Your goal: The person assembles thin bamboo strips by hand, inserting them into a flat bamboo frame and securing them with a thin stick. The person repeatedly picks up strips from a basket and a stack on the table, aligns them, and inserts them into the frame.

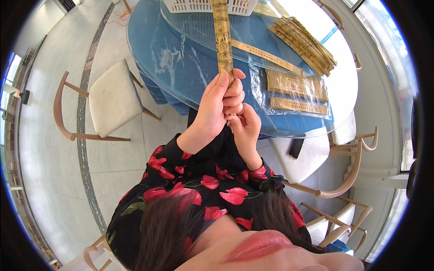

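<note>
Fingers of the left hand (220, 95) were closed around a long, narrow gold-brown strip bundle (222, 38), thumb pressed flat along its face. The bundle stood out in front of the person's body, its upper part over the table and its far end cut off by the upper edge of the view. Its surface looked smooth and slightly glossy, patterned with small dark marks. Just below, the right hand (245, 122) had its thumb and bent fingers pinched together at the bundle's lower end; the hands hid most of that end.

Beyond them, a rounded table wore a blue cloth (167, 58) with white marbled veining under clear glass. On it rested a white plastic basket (246, 9), its wall pierced with slots; what it contained could not be seen. To the right lay a loose, fanned stack of mottled gold-brown strips (303, 45), straight and thin-edged. A single tan printed strip (266, 57) slanted toward flat tan packets (296, 85), which sat in crinkled, shiny clear plastic (260, 86). At left stood a chair (115, 101) with a pale padded seat and curved wooden rail.
</note>
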Motion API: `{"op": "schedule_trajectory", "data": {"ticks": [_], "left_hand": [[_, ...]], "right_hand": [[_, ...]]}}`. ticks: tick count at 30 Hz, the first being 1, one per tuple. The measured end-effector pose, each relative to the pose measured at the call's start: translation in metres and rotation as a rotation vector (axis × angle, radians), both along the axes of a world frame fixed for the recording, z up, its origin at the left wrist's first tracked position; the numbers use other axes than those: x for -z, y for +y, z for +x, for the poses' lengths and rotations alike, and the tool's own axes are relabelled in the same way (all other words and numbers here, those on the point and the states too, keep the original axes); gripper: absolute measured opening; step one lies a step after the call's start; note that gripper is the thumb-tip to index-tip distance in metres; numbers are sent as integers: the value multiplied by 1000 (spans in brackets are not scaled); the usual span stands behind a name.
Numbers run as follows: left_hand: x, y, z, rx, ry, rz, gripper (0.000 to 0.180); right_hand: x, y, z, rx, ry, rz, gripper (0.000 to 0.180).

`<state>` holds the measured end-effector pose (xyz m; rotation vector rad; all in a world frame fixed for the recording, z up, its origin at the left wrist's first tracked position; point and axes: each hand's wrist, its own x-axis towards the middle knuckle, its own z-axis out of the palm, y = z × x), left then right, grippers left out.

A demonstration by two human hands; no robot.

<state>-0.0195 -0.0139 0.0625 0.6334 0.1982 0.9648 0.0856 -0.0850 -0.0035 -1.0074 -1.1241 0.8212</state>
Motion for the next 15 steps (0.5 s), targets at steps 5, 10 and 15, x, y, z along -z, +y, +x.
{"op": "schedule_trajectory", "data": {"ticks": [5, 10, 15], "left_hand": [[2, -12, 1, -13, 3, 88, 35], [20, -14, 6, -93, 65, 103, 32], [29, -6, 14, -146, 256, 199, 37]], "right_hand": [[14, -3, -13, 232, -97, 153, 16], [8, 2, -8, 170, 19, -50, 14], [-31, -2, 39, -274, 111, -181, 39]]}}
